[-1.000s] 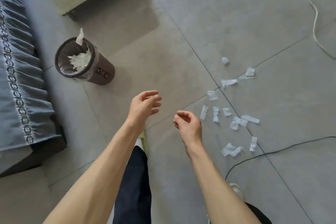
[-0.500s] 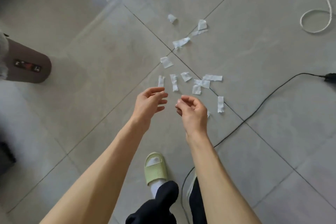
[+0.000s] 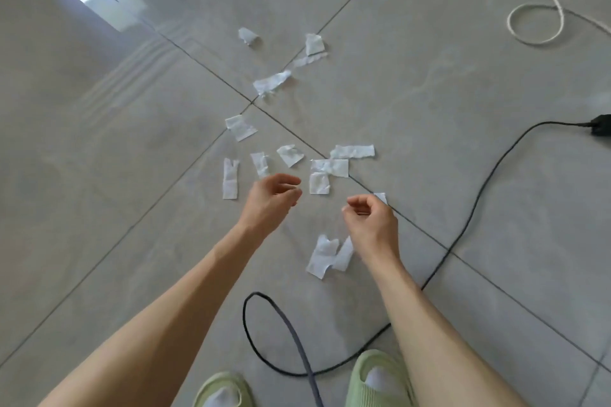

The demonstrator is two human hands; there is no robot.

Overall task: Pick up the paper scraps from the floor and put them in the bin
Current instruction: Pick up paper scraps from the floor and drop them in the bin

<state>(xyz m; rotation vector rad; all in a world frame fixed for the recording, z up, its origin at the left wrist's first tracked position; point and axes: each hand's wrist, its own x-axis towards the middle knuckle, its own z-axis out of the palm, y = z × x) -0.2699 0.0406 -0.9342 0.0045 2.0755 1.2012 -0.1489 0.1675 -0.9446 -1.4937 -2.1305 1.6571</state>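
Head view: left hand point(image 3: 272, 200) and right hand point(image 3: 370, 221) hover empty, fingers loosely curled apart, over white paper scraps point(image 3: 329, 168) on the grey tiled floor point(image 3: 132, 142); no writing legible.

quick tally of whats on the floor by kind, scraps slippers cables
paper scraps: 14 (one partly hidden behind the right hand)
green slippers: 2
black cable: 1
white cord: 1
total: 18

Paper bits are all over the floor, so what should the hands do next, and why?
Probably lower the left hand onto the narrow paper strip just beyond its fingertips and pinch it. Both hands look empty and hover above the floor, the right hand too, and no bin is in view yet.
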